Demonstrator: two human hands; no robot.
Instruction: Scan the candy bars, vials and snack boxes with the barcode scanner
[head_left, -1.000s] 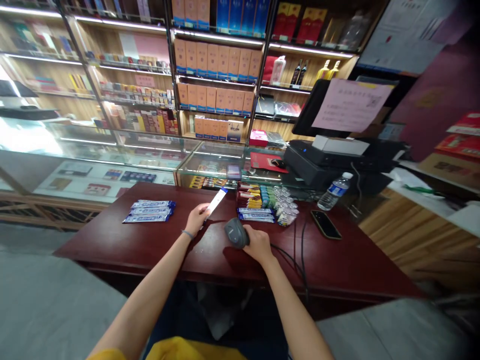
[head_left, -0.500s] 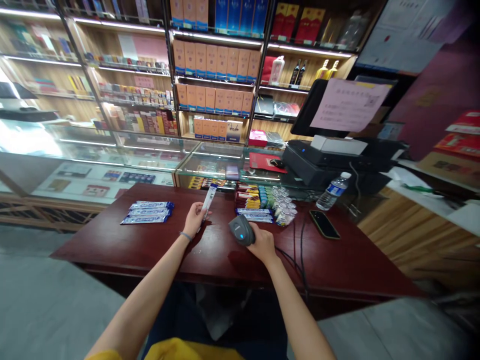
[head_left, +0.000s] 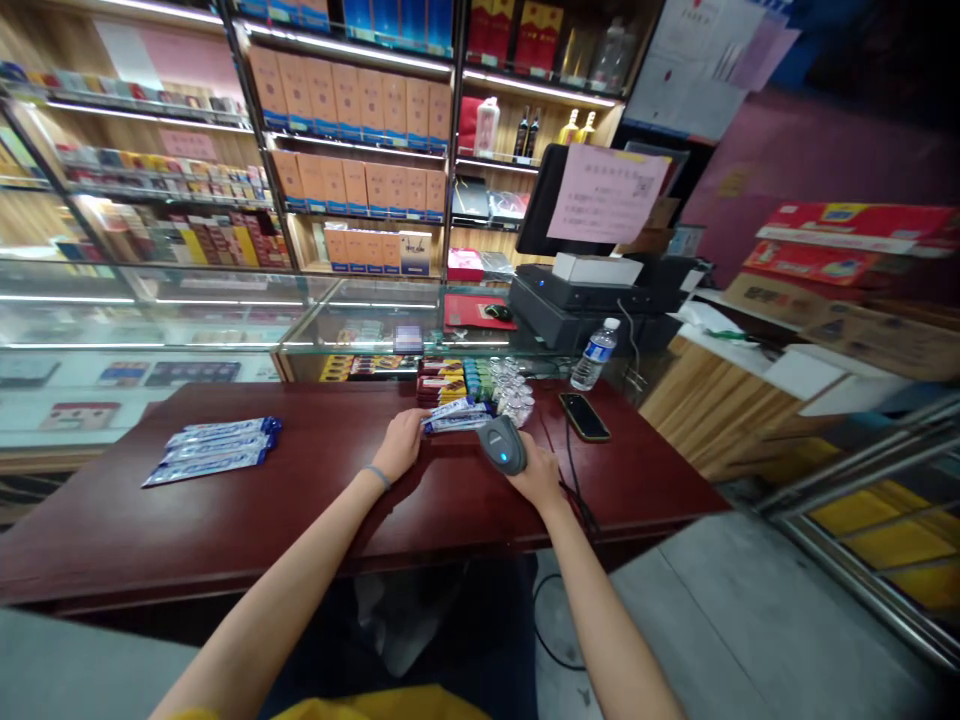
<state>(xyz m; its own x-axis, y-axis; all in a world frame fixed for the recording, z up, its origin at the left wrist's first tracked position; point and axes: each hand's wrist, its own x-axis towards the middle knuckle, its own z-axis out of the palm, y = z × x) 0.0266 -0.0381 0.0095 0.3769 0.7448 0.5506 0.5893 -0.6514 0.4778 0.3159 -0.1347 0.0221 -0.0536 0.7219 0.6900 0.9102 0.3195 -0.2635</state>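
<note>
My left hand (head_left: 401,446) has its fingers closed on the near end of a long blue-and-white packet (head_left: 451,409), which lies slightly slanted over similar packets at the middle of the table; the fingertips are partly hidden. Gripped in my right hand (head_left: 541,474) is a dark grey barcode scanner (head_left: 502,446) with a blue light, held above the table just right of those packets. Behind them sit brown-and-yellow packs (head_left: 441,381), green packs (head_left: 480,378) and clear-wrapped items (head_left: 514,390). Another row of blue-and-white packets (head_left: 214,449) lies on the left.
A phone (head_left: 585,416) and a water bottle (head_left: 595,354) stand near the dark red table's (head_left: 322,535) back right. The scanner's black cable (head_left: 576,470) runs along the right. Beyond are a glass counter (head_left: 360,310), a monitor (head_left: 544,205) and stocked shelves.
My left hand has brought the upright packet down and right onto the packets in the middle. The view has turned right. My right hand still holds the scanner.
</note>
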